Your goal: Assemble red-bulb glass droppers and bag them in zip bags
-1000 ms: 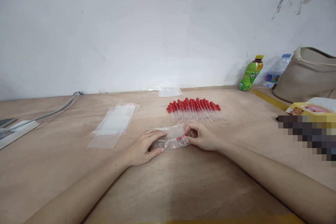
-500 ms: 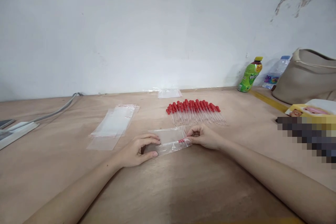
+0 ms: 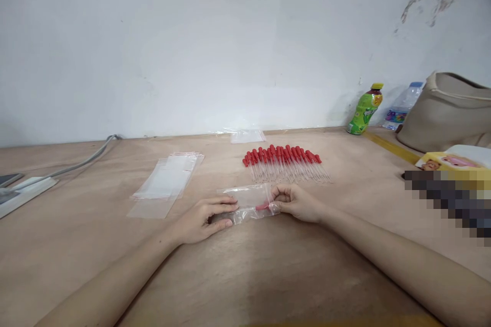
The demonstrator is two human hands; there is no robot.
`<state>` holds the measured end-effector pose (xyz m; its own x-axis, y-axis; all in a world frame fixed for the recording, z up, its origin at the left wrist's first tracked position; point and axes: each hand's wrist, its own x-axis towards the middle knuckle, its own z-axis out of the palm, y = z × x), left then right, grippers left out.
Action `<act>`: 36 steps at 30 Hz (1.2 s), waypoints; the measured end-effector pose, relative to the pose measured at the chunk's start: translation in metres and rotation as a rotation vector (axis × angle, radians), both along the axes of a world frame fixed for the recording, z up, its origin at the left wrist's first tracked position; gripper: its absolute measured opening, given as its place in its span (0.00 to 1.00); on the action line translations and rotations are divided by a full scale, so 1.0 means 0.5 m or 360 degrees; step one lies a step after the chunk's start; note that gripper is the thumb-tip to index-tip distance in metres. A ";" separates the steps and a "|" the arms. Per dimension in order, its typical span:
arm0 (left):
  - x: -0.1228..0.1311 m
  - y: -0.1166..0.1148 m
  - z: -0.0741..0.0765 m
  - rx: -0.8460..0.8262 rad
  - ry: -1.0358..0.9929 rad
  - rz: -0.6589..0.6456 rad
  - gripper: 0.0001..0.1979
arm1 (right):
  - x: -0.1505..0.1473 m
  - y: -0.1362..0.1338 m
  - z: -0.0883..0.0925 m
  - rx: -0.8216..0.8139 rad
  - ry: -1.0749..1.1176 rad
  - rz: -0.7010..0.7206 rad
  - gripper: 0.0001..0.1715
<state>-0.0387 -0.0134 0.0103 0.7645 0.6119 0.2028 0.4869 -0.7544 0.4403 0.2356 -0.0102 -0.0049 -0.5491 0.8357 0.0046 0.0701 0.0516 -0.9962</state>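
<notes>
A clear plastic zip bag (image 3: pixel 251 195) lies on the table between my hands. Inside it is a dropper with a red bulb (image 3: pixel 262 207), near the bag's right end. My left hand (image 3: pixel 205 219) rests on the left end, its fingers stretched over the film and the thumb apart at the lower edge. At the right end, my right hand (image 3: pixel 293 203) pinches the film between thumb and fingers. Behind the bag, a row of droppers (image 3: pixel 282 159) lies with red bulbs towards the wall. A stack of plastic bags (image 3: pixel 166 181) lies to the left.
Another clear bag (image 3: pixel 247 136) lies by the wall. Further right stand a green bottle (image 3: pixel 365 110), a clear water bottle (image 3: pixel 402 107) and a beige handbag (image 3: pixel 447 110), with a yellow packet (image 3: pixel 456 163) in front. A grey cable (image 3: pixel 90 160) runs along the left side.
The bag's lower edge has folded upwards, so the film now bunches around the dropper. My left fingertips have shifted slightly right; my right hand keeps its pinch at the end.
</notes>
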 end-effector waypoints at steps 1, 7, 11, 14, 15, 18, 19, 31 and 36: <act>-0.001 0.000 -0.001 0.0002 -0.0011 -0.0010 0.19 | 0.003 0.002 -0.002 0.0054 0.0000 0.0034 0.15; -0.006 0.001 -0.012 0.0022 -0.0103 0.0042 0.16 | 0.011 0.004 -0.006 0.0677 -0.0242 0.0081 0.09; -0.007 0.002 -0.016 0.0026 -0.0130 0.0044 0.16 | 0.035 0.025 0.008 0.0811 -0.0523 -0.0135 0.09; -0.005 0.003 -0.015 -0.0012 -0.0134 0.0050 0.15 | 0.052 0.071 0.024 0.0942 -0.0811 -0.0707 0.09; -0.005 0.003 -0.014 -0.0032 -0.0126 0.0054 0.15 | 0.053 0.091 0.030 0.1026 -0.0896 -0.0853 0.09; -0.004 0.003 -0.013 -0.0068 -0.0116 0.0057 0.14 | 0.032 0.151 0.049 0.1242 -0.1224 -0.1028 0.10; -0.004 0.003 -0.014 -0.0065 -0.0121 0.0054 0.14 | 0.020 0.169 0.055 0.1296 -0.1346 -0.1095 0.12; -0.003 0.005 -0.018 -0.0024 -0.0130 0.0056 0.15 | -0.053 0.273 0.061 0.1257 -0.1915 -0.1236 0.15; -0.002 0.004 -0.018 -0.0015 -0.0158 0.0051 0.15 | -0.045 0.268 0.069 0.1283 -0.1904 -0.1188 0.17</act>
